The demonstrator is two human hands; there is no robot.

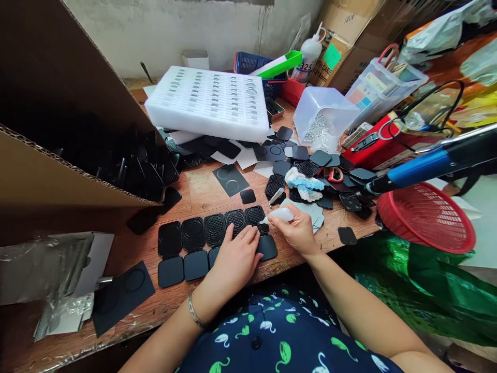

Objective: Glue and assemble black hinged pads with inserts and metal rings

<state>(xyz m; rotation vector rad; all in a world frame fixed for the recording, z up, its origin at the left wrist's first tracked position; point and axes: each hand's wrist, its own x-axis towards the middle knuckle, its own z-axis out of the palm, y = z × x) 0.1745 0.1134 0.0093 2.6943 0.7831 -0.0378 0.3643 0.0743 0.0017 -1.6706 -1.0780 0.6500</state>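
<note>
A row of several black hinged cases (170,239) lies unfolded along the table's front edge. Their upper halves show ringed ridges, and the lower halves are smooth. My left hand (238,248) lies over the cases toward the right end, fingers stretched out and holding nothing; it hides parts of the lower halves. In my right hand (298,230), closed around it, is a small white squeeze bottle (282,214). Its nozzle points left, at the ridged half of the rightmost case (255,216). Whether the tip touches the case I cannot tell.
A white foam tray (209,122) of small metal parts sits at the back. Black pieces (320,157) and a blue-white cloth (305,184) lie right. A cardboard box (77,171) stands left, a red basket (427,217) right. A blue-black tool (419,165) juts in.
</note>
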